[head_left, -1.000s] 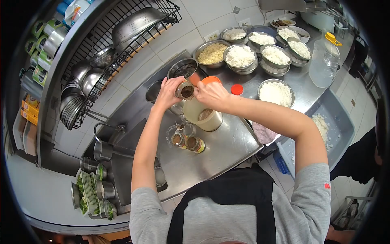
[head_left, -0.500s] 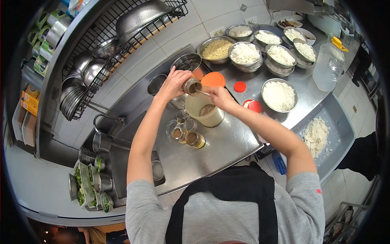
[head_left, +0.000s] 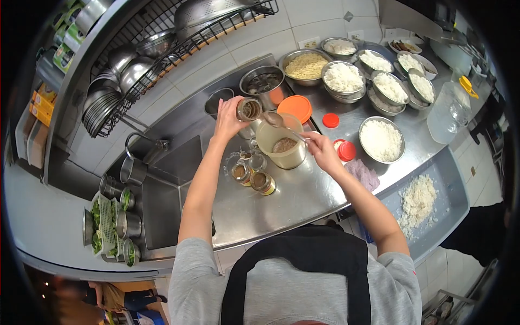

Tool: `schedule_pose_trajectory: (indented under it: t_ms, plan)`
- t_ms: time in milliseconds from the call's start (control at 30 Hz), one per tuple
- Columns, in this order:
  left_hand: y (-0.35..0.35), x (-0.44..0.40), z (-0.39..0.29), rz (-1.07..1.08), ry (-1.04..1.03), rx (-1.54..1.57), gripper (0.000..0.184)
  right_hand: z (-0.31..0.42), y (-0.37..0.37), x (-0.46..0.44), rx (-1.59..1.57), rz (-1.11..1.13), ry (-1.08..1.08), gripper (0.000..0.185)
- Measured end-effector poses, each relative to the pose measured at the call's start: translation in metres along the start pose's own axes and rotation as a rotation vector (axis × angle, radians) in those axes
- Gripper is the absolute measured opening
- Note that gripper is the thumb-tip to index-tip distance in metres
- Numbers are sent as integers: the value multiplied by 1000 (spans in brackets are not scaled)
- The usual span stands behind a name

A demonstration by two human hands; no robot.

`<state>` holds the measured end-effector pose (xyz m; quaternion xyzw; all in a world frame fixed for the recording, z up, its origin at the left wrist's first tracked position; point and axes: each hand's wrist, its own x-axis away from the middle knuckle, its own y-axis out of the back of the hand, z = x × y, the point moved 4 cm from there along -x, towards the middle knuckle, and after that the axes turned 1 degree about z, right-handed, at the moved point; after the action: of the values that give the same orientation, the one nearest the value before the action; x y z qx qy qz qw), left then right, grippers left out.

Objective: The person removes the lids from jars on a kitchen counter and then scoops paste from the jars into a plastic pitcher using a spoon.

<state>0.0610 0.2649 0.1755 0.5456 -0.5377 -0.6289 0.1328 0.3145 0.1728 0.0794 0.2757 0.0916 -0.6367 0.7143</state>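
Observation:
My left hand (head_left: 228, 120) is wrapped around a glass jar (head_left: 249, 110), tilted so its mouth faces me, with brown residue inside. Between the fingers of my right hand (head_left: 323, 150) is the handle of a metal spoon (head_left: 274, 119). The spoon's bowl is just right of the jar's mouth, over the rim of a cream plastic tub (head_left: 265, 142). Some brown contents (head_left: 284, 144) show inside the tub. Two lidless jars (head_left: 263, 183) (head_left: 240, 171) with brown residue stand on the steel counter in front, beside clear glass lids or jars I cannot make out.
An orange lid (head_left: 301, 110), a red lid (head_left: 331, 120) and a red-topped container (head_left: 346, 151) lie right of the tub. Several bowls of rice (head_left: 382, 140) and a noodle bowl (head_left: 307, 65) fill the back right. A sink (head_left: 168, 195) is at left; a grey bin (head_left: 452, 201) holds rice.
The spoon has come away from the jar's mouth and now shows its bowl over the tub. My right hand has moved down and right. The whole view has shifted.

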Motion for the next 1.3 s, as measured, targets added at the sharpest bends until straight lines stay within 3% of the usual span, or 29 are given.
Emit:
schedule_pose_trajectory:
  t_ms: [33,100,267,600,633,667,733,900,967,1000,1067,1133,1200,1233,1300]
  plan:
    - [2,6,6,-23,18,51,69,14,4,2,-4,10,4,29]
    - [5,18,10,-117,-2,73,71,43,11,11,862,91,154,41]
    - [12,30,10,-386,-142,43,73,39,9,10,888,125,160,44]
    - [10,25,9,-317,-187,-98,74,36,5,11,877,195,115,49]
    - [13,22,2,-304,-229,-87,76,18,1,13,829,79,237,43]
    - [13,20,-8,-265,-203,-118,78,11,-3,11,956,189,128,29]
    - [4,18,-14,-241,-221,-113,76,28,7,17,974,144,200,15]
    - [-17,21,-4,-200,-180,-98,73,35,7,11,885,86,144,15]
    - [-23,16,-11,-210,-209,-75,74,29,5,9,917,237,65,32]
    - [-25,19,-13,-205,-210,-84,76,26,9,13,912,236,60,32]
    - [-18,11,-24,-213,-311,-55,71,30,7,11,895,102,150,14]
    - [-11,5,-39,-211,-327,-103,64,36,10,14,988,127,74,13]
    - [-9,7,-39,-196,-247,-160,64,20,10,8,877,160,-5,19]
    - [-13,8,-27,-190,-259,-111,70,34,15,7,837,133,11,38]
    - [-17,9,-23,-154,-196,-133,74,45,16,3,774,71,25,40]
